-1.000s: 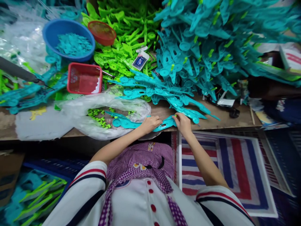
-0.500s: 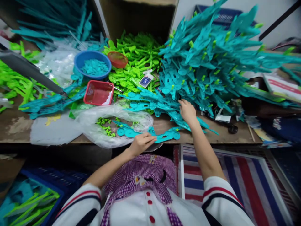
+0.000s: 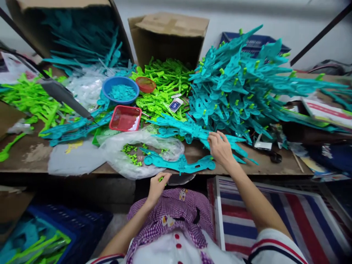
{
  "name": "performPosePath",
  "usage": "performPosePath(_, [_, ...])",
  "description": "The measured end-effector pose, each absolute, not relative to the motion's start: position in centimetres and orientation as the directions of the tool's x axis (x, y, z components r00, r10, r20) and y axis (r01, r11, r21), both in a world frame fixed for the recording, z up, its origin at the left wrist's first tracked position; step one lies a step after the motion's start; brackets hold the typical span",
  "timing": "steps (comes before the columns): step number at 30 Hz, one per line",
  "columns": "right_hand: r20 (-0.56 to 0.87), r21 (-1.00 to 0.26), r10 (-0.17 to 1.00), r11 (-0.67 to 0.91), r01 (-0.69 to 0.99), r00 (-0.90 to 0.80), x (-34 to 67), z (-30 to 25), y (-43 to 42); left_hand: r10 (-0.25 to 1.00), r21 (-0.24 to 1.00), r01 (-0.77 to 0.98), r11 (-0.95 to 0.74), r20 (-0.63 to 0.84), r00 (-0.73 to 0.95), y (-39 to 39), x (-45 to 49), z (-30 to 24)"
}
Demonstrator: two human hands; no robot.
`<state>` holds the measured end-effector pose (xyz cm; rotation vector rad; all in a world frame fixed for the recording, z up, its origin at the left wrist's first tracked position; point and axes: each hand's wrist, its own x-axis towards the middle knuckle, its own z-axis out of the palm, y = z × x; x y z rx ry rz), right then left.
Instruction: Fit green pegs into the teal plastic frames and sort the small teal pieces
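My left hand (image 3: 158, 187) hovers just in front of the table edge, fingers closed around a few small green pieces (image 3: 161, 179). Right above it, a long teal plastic part (image 3: 189, 168) lies along the front of the table, touched by neither hand. My right hand (image 3: 220, 149) is at a low stack of similar teal parts (image 3: 189, 128), its bent fingers on the stack's right portion; the fingertips are partly hidden. An open clear plastic bag (image 3: 115, 161) with more small green pieces (image 3: 134, 158) inside lies left of the single part.
A high heap of teal parts (image 3: 228, 91) rises at the right. Behind are green parts (image 3: 176, 77) before a cardboard box (image 3: 167, 24). A blue bowl (image 3: 121, 98) and red tray (image 3: 125, 108) stand left, near a grey arm-like tool (image 3: 64, 93).
My left hand has let go of the single teal part and drawn back toward my body. My right hand has come a little nearer, down from the heap's base. The view has shifted.
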<state>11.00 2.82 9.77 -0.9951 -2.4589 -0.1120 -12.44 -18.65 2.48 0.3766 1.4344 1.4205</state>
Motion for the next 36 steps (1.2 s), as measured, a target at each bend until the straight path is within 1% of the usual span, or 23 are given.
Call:
performPosePath(4, [0.564, -0.133, 0.586, 0.759, 0.637, -0.581, 11.7, 7.1, -4.7, 0.747, 0.846, -0.487, 0.217, -0.465, -0.475, -19.4, -12.4, 2.7])
performPosePath(5, [0.562, -0.151, 0.588, 0.765, 0.626, -0.583, 11.8, 5.9, -6.0, 0.728, 0.826, -0.524, 0.209, -0.489, -0.480, -19.7, -12.7, 2.8])
performPosePath(8, [0.481, -0.200, 0.583, 0.800, 0.566, -0.655, 11.4, 2.3, -7.7, 0.691, 0.765, -0.618, 0.180, -0.545, -0.474, -20.3, -13.7, 2.7])
performPosePath(11, [0.434, -0.171, 0.510, 0.856, 0.488, -0.742, 10.2, 0.1, -7.4, 0.679, 0.707, -0.687, 0.168, -0.588, -0.439, -20.7, -14.3, 2.6])
performPosePath(13, [0.424, -0.133, 0.494, 0.863, 0.488, -0.759, 9.4, -0.1, -7.3, 0.679, 0.656, -0.738, 0.159, -0.615, -0.401, -20.8, -14.4, 2.5])
performPosePath(15, [0.390, -0.124, 0.533, 0.838, 0.531, -0.751, 8.5, 0.4, -7.7, 0.684, 0.602, -0.787, 0.135, -0.632, -0.366, -20.7, -14.3, 2.3])
performPosePath(19, [0.260, -0.183, 0.633, 0.774, 0.606, -0.730, 6.2, 1.4, -9.8, 0.680, 0.515, -0.853, 0.080, -0.654, -0.331, -20.3, -14.0, 2.2])
performPosePath(22, [0.205, -0.201, 0.618, 0.786, 0.585, -0.759, 5.0, 1.5, -10.6, 0.664, 0.513, -0.855, 0.077, -0.666, -0.340, -19.9, -13.9, 2.3])
performPosePath(24, [0.214, -0.190, 0.605, 0.796, 0.575, -0.767, 5.0, 2.0, -10.5, 0.674, 0.520, -0.847, 0.111, -0.666, -0.321, -19.7, -13.9, 2.6])
performPosePath(26, [0.251, -0.205, 0.631, 0.776, 0.597, -0.734, 5.3, 3.2, -10.2, 0.689, 0.521, -0.842, 0.140, -0.662, -0.295, -19.6, -13.9, 2.8])
performPosePath(27, [0.276, -0.239, 0.654, 0.757, 0.608, -0.704, 5.4, 4.0, -10.0, 0.693, 0.517, -0.844, 0.143, -0.661, -0.288, -19.5, -13.9, 3.0])
performPosePath(29, [0.287, -0.376, 0.686, 0.723, 0.580, -0.669, 4.8, 6.1, -10.0, 0.691, 0.495, -0.860, 0.126, -0.665, -0.281, -19.3, -13.8, 3.4])
performPosePath(31, [0.209, -0.543, 0.671, 0.685, 0.486, -0.712, 3.0, 7.8, -10.2, 0.684, 0.460, -0.885, 0.079, -0.671, -0.287, -18.9, -13.6, 3.9])
performPosePath(32, [0.150, -0.607, 0.635, 0.664, 0.436, -0.758, 1.6, 8.4, -10.4, 0.677, 0.439, -0.897, 0.049, -0.675, -0.294, -18.7, -13.6, 4.2])
performPosePath(34, [0.043, -0.671, 0.548, 0.635, 0.382, -0.836, -1.3, 8.9, -10.7, 0.655, 0.402, -0.916, -0.017, -0.688, -0.314, -18.2, -13.5, 4.8])
performPosePath(36, [-0.006, -0.682, 0.503, 0.631, 0.371, -0.864, -4.1, 8.8, -10.6, 0.628, 0.366, -0.929, -0.059, -0.710, -0.319, -17.7, -13.8, 5.3])
